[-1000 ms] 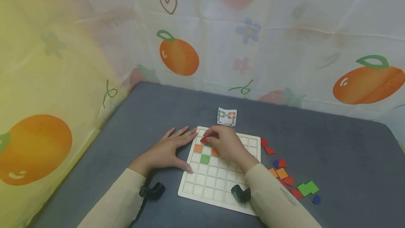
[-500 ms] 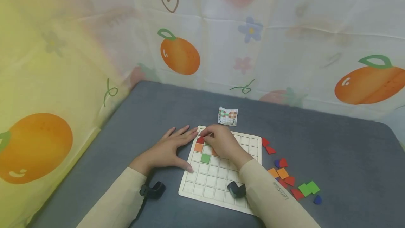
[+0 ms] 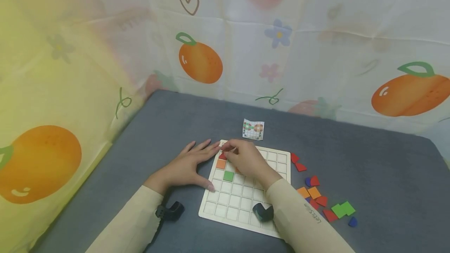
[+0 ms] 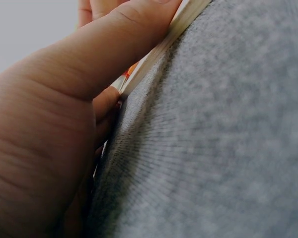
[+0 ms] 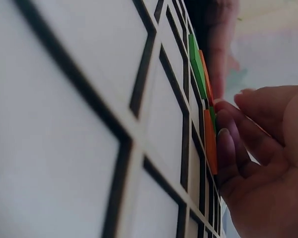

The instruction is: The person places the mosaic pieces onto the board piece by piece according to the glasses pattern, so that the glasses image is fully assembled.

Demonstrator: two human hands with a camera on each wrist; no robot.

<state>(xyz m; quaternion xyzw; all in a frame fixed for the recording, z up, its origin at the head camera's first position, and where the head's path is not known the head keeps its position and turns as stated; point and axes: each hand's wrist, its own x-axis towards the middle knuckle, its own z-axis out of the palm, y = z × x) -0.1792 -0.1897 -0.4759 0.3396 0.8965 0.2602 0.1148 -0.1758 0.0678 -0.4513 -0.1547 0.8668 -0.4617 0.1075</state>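
A white square-grid board [image 3: 231, 201] lies on the grey cloth. My left hand [image 3: 184, 169] spreads its fingers along the board's left edge, thumb resting on the rim. My right hand [image 3: 247, 159] is over the upper left cells, thumb and index finger pinching a small red rounded-corner tile [image 3: 222, 156] at the left column. Just below that sits an orange square tile [image 3: 220, 164], with a green square tile [image 3: 228, 176] lower and to the right. In the right wrist view another orange tile [image 5: 210, 144] shows beside the curled fingers, which hide the red tile.
A small printed pattern card [image 3: 253, 130] lies behind the board. To the right are loose red tiles [image 3: 329, 215], orange tiles [image 3: 314, 193], green tiles [image 3: 348, 208] and blue tiles [image 3: 353, 221], some overlapping. A fruit-printed cloth [image 3: 239, 57] hangs behind the table.
My right hand has shifted slightly left with the red tile, bringing it to the left column above the orange tile. The left hand stays in place.
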